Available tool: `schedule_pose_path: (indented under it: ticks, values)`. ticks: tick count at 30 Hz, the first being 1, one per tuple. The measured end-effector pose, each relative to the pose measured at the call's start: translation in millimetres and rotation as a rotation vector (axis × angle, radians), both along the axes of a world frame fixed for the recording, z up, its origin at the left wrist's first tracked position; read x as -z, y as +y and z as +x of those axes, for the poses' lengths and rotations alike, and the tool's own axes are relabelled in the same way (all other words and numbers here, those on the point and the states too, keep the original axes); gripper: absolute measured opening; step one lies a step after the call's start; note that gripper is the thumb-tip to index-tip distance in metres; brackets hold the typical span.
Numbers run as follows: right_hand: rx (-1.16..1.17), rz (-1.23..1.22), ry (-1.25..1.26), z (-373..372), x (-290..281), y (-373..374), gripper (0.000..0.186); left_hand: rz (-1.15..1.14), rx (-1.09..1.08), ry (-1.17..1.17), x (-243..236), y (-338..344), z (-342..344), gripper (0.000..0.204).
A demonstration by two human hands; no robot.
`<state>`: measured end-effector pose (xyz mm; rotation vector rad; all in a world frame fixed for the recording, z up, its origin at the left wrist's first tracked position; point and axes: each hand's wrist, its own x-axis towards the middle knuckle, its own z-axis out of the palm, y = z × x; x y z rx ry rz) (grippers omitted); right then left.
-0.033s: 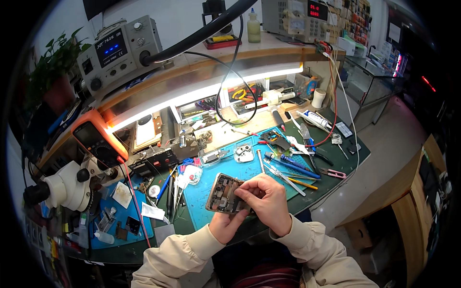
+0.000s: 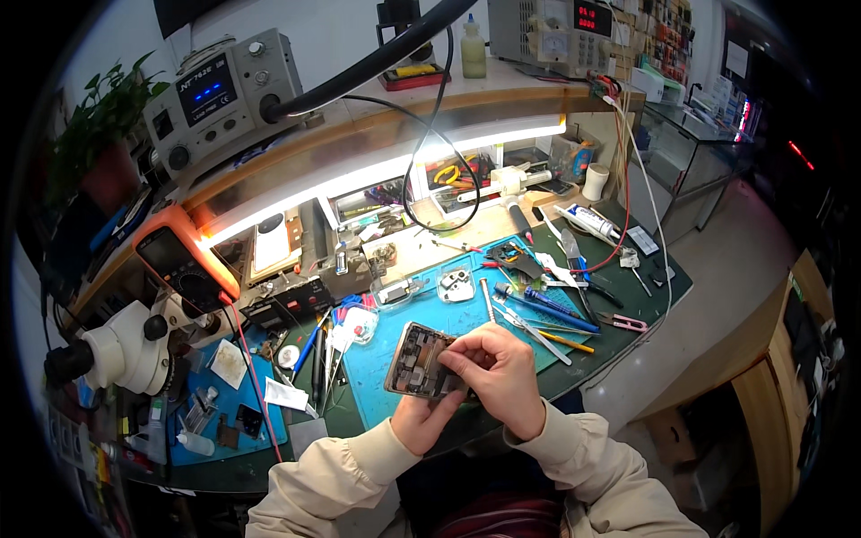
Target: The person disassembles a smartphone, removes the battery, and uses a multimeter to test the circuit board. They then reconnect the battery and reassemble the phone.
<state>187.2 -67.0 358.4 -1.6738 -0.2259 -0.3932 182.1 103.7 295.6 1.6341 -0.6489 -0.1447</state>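
An opened smartphone (image 2: pixel 414 363), its inner boards and metal shields bare, is tilted up above the blue work mat (image 2: pixel 372 354). My left hand (image 2: pixel 425 423) grips it from below, thumb along its lower right edge, the other fingers hidden behind it. Over the phone's right side, my right hand (image 2: pixel 499 368) is closed, thumb and index finger pinched together against the inside. Whatever lies between those fingertips, if anything, is hidden. Just beyond the hands lie metal tweezers (image 2: pixel 538 339), a screwdriver (image 2: pixel 487 300) and a clear case of small parts (image 2: pixel 456 285).
An orange multimeter (image 2: pixel 184 260) and a white microscope (image 2: pixel 121 354) stand at left. Blue pens (image 2: pixel 560 309), pliers (image 2: pixel 603 291) and pink-handled snips (image 2: pixel 621 323) lie right. A thick black hose (image 2: pixel 377 63) arches over the bench; a red lead (image 2: pixel 251 368) crosses the left side.
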Motion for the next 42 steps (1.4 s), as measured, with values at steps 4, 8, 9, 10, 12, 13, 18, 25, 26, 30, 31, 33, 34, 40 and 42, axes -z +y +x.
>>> schedule_pose_path:
  ticks: [4, 8, 9, 10, 12, 13, 18, 25, 26, 30, 31, 33, 34, 40, 42]
  values:
    - [-0.022, 0.026, 0.023, 4, 2, 0, 0.009, -0.045, -0.036, 0.002, 1, -4, 0, 0.046]
    - [-0.014, 0.035, 0.024, 4, 4, -1, 0.011, -0.075, -0.034, -0.002, 1, -5, 2, 0.046]
    - [-0.019, 0.039, 0.05, 5, 4, -2, 0.012, -0.085, -0.026, 0.009, 0, -6, 2, 0.045]
    - [-0.025, 0.043, 0.077, 5, 4, -3, 0.012, -0.095, -0.018, 0.021, -1, -6, 2, 0.045]
    - [-0.033, 0.06, 0.101, 4, 4, -4, 0.013, -0.123, 0.008, 0.066, -1, -5, 1, 0.046]
    - [-0.035, 0.073, 0.099, 3, 3, -3, 0.013, -0.14, 0.027, 0.099, 0, -3, 0, 0.047]
    - [-0.043, -0.054, 0.084, 6, 2, -9, 0.01, -0.229, 0.081, 0.189, -8, -3, 2, 0.047]
    - [-0.08, -0.507, -0.523, 12, 9, -32, 0.024, -0.245, 0.154, 0.441, -18, 4, 2, 0.047]
    - [-0.106, -0.547, -0.554, 12, 7, -35, 0.025, -0.217, 0.155, 0.449, -16, 6, 3, 0.048]
    - [-0.171, -0.654, -0.634, 16, 6, -44, 0.033, -0.191, 0.163, 0.488, -21, 6, 0, 0.051]
    - [-0.178, -0.667, -0.651, 17, 6, -45, 0.034, -0.182, 0.169, 0.489, -21, 6, 0, 0.052]
    - [-0.195, -0.684, -0.664, 18, 6, -47, 0.036, -0.212, 0.166, 0.494, -22, 4, 0, 0.052]
    - [-0.204, -0.693, -0.671, 19, 6, -48, 0.037, -0.227, 0.165, 0.496, -22, 3, 0, 0.053]
    - [-0.221, -0.688, -0.704, 20, 6, -49, 0.037, -0.243, 0.201, 0.511, -17, 4, 0, 0.054]
    - [-0.229, -0.72, -0.713, 20, 5, -51, 0.036, -0.246, 0.198, 0.521, -19, 3, 0, 0.053]
